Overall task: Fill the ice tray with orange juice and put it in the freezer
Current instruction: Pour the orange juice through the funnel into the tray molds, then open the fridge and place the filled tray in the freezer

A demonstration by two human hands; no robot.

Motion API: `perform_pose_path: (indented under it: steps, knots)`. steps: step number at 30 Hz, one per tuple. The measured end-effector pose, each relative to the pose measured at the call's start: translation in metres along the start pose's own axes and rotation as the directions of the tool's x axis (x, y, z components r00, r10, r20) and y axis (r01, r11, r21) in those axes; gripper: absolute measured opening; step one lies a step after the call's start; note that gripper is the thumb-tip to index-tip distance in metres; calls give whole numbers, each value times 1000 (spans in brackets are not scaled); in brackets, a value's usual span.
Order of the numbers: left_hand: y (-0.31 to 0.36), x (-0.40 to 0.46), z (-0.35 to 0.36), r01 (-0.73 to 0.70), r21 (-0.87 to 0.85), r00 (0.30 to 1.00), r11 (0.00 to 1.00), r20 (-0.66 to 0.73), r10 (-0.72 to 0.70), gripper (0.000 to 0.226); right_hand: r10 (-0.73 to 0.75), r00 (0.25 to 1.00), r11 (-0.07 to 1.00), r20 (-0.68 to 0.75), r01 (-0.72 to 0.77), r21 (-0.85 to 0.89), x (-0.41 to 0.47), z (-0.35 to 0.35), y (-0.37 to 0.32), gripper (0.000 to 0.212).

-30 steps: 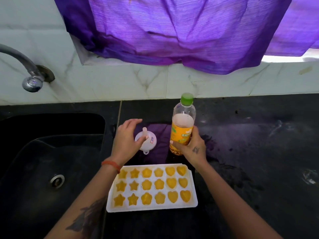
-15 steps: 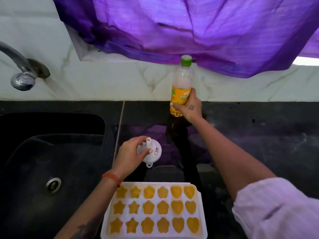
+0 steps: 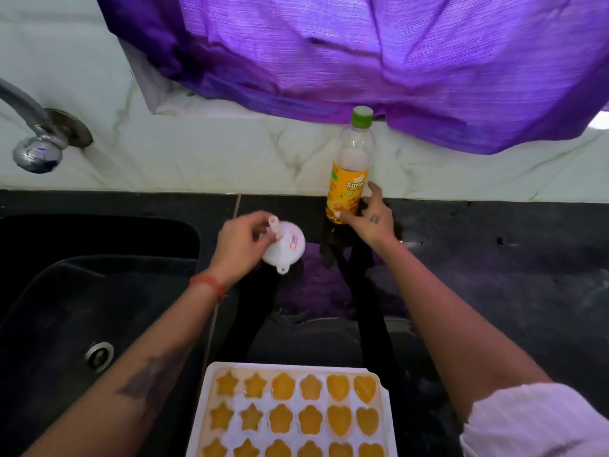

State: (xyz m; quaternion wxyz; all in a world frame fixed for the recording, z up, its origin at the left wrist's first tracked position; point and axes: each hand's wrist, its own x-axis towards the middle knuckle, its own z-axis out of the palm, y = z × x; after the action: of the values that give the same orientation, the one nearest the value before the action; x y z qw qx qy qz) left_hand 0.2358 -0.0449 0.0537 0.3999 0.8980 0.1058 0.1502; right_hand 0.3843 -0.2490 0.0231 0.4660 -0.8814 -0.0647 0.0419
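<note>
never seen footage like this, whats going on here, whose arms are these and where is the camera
There is no machine here. A person wears a wide-angle camera on the head, looking forward and down, so the two arms reaching in from below are their own.

They stand at a black counter with a sink and a tap on the left, a marble wall and a purple curtain behind.

The left hand pinches the spout of a small white funnel that sits upside down on the counter. The right hand grips the lower part of a capped juice bottle standing upright by the wall.

Nearest the camera lies a white ice tray. Its star, flower and heart moulds that show are filled with orange juice; its near edge is cut off by the frame.
</note>
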Motion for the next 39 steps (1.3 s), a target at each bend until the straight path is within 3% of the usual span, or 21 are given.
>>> perform_pose_path:
  steps: [7,13,15,19,25,28,34,39]
  knots:
    - [-7,86,19,50,134,999,990,-13,-49,20,53,996,991,-73,-44,126,-60,-15,27,78]
    - [-20,109,36,112,187,992,976,33,-120,21,9,988,990,-152,13,139,-97,-30,31,62]
    - [-23,108,35,127,181,987,975,71,-142,31,8,988,990,-152,14,141,-108,-33,30,60]
    - [-20,77,17,127,130,989,983,63,-136,62,11,994,996,-113,-1,85,-131,-32,21,59]
    - [-28,-40,-40,76,190,996,979,26,-82,65,-119,993,979,-9,116,-166,-169,-16,-10,53]
    - [-33,-107,-62,127,287,992,949,-24,-126,72,-226,972,937,66,235,-259,-189,1,-30,54]
    - [-21,-224,-87,334,451,937,828,-251,-242,83,-457,813,783,360,560,-271,-242,34,-65,58]
    - [-5,-334,-94,588,373,790,718,-458,-408,84,-575,588,628,569,763,-154,-303,57,-83,61]
